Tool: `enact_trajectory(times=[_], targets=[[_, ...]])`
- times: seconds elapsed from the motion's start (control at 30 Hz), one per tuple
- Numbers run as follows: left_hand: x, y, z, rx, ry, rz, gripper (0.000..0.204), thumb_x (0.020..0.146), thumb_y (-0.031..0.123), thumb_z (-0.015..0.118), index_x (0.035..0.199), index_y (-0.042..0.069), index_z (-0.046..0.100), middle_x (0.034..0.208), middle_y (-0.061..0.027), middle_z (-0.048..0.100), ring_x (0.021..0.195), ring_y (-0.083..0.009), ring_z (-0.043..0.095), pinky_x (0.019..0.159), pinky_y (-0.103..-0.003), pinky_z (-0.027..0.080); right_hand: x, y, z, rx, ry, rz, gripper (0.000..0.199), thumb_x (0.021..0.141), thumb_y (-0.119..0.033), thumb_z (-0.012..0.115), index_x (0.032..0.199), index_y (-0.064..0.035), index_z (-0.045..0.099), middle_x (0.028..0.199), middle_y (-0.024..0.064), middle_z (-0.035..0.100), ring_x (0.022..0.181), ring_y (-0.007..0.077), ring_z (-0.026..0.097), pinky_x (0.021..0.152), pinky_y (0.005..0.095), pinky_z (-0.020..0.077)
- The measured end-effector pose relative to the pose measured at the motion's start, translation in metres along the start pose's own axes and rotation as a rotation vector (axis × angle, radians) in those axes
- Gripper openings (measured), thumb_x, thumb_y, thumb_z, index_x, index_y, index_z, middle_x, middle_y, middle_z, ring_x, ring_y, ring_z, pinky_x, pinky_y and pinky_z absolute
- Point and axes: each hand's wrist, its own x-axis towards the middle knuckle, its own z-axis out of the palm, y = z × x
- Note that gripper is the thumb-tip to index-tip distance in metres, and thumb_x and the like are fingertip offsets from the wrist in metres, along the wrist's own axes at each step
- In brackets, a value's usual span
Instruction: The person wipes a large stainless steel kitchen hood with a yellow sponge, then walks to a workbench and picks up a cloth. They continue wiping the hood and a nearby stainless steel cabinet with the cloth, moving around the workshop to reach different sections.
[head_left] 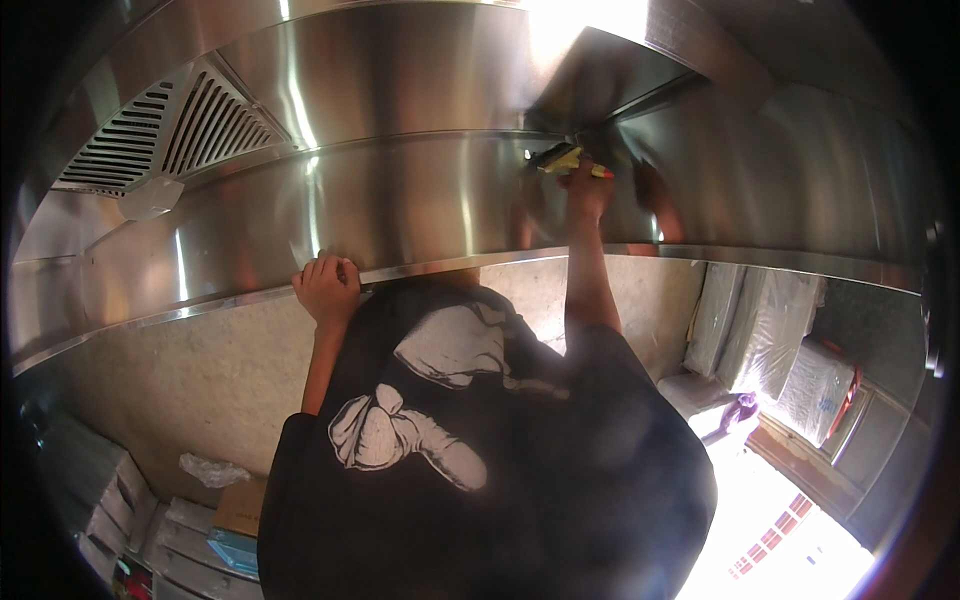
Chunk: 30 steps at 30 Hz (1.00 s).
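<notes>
A big, shiny metal hood [400,190] is seen across the top, and it is bent into a long curve by the lens. A black shirt [570,470] with white pictures on it is worn by the person, whose body is just below the hood. Pale floor [180,370] is shown under the hood's near rim. A grille [170,125] with dark slots is set into the left part of the hood. White wrapped packs [820,390] are piled below the hood's right end, and a brown box [240,505] is seen well below its left part.

The left hand [328,287] is laid at the hood's near rim with its fingers bent. Whether the rim is gripped tight cannot be told. The right hand [588,185] is reached over the hood's inside, and it is closed around a small tool. That yellow and black tool [565,160] is held at the hood's inner seam, close to the corner where the panels meet. What kind of tool it is cannot be made out.

It seems that the seam by the corner is being worked on. For the next move, a steady right hand is likely needed, with the tool's dark end kept close along the seam and the shiny metal not scratched.
</notes>
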Motion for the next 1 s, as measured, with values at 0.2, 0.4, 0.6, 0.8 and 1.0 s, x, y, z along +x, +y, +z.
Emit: enact_trajectory(times=[0.2,0.4,0.6,0.8,1.0], targets=[[-0.001,0.003,0.002,-0.002,0.019,0.017,0.019,0.085,0.020,0.063,0.069,0.014,0.057,0.070,0.0000,0.057,0.072,-0.0214,0.058,0.073,-0.039,0.039,-0.003,-0.018,-0.028,-0.542,-0.045,-0.215,0.043,0.093,-0.039,0.067,0.081,0.0022,0.073,0.071,0.0186,0.071,0.070,0.0306,0.074,0.066,0.0417,0.0564],[0.000,0.001,0.004,0.011,0.018,0.016,0.019,0.086,0.021,0.063,0.069,0.014,0.057,0.071,0.0003,0.057,0.072,-0.0215,0.057,0.072,-0.038,0.039,-0.005,-0.032,-0.008,-0.705,-0.142,-0.360,0.048,0.089,-0.046,0.070,0.092,0.0016,0.074,0.093,0.0279,0.071,0.096,0.0441,0.070,0.081,0.0490,0.0558],[-0.001,0.001,0.003,0.015,0.014,0.008,0.020,0.086,0.021,0.063,0.069,0.014,0.056,0.071,0.0004,0.057,0.072,-0.0216,0.057,0.072,-0.039,0.039,-0.007,-0.054,0.013,-0.752,-0.365,-0.375,0.052,0.091,-0.045,0.068,0.105,0.0054,0.070,0.101,0.0313,0.070,0.101,0.0464,0.068,0.088,0.0503,0.0551],[0.000,0.002,0.002,-0.005,0.060,0.017,0.019,0.086,0.021,0.063,0.070,0.013,0.057,0.071,-0.0005,0.057,0.073,-0.0215,0.058,0.073,-0.039,0.039,-0.002,-0.062,0.003,-0.724,-0.282,-0.293,0.048,0.089,-0.042,0.071,0.096,0.0055,0.072,0.095,0.0318,0.070,0.098,0.0461,0.069,0.082,0.0502,0.0560],[0.001,0.003,0.001,-0.009,0.034,0.018,0.017,0.085,0.020,0.063,0.070,0.012,0.059,0.072,-0.0017,0.058,0.074,-0.0220,0.059,0.072,-0.039,0.038,0.002,-0.053,0.001,-0.705,-0.319,-0.415,0.048,0.087,-0.041,0.073,0.095,0.0063,0.072,0.094,0.0316,0.070,0.096,0.0465,0.069,0.080,0.0500,0.0566]])
